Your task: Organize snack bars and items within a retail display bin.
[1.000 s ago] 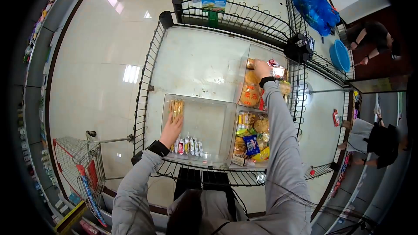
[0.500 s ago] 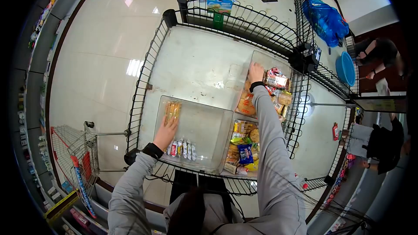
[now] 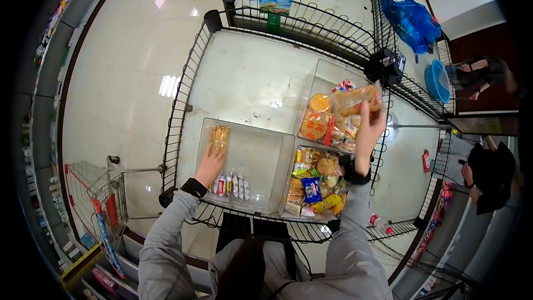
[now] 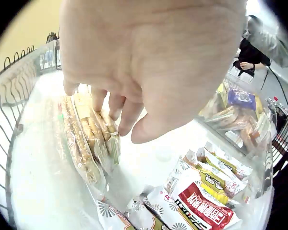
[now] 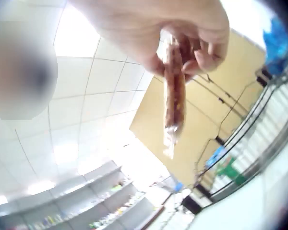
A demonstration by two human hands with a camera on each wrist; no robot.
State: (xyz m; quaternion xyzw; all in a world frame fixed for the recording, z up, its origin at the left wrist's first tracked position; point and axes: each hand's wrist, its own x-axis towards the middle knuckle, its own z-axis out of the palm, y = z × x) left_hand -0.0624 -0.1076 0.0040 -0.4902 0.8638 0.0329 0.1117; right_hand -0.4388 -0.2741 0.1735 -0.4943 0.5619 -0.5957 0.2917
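Sorting packaged snacks: part way, by my judgement

Display table [image 3: 239, 78], one: pale top, wire fence round it, three clear bins on it.

Left bin [image 3: 258, 153], one: nearest to order, I judge. Two lots laid in, much bare floor between and beside them, so well short of full.

Far right bin [image 3: 327, 78], one: round biscuits and mixed packs, lying at several angles. To my eye, work left here.

Near right bin [image 3: 311, 146], one: heaped, kinds mixed. Unsorted, I judge.

My right hand [image 3: 371, 133]: raised over the far right bin, fingers narrow, pinching one snack pack.

My left hand [image 3: 211, 165]: in the left bin, fingers spread a little and loosely bent, touching the stick packs without gripping them.

Snack pack [image 3: 355, 99], one: brown, in clear wrap, held above the far right bin, its lower end hanging free in the right wrist view.

Stick packs [image 4: 79, 139], several: side by side at the left bin's far left.

White packets [image 3: 236, 184], a row: at the same bin's near side, apart from the sticks.
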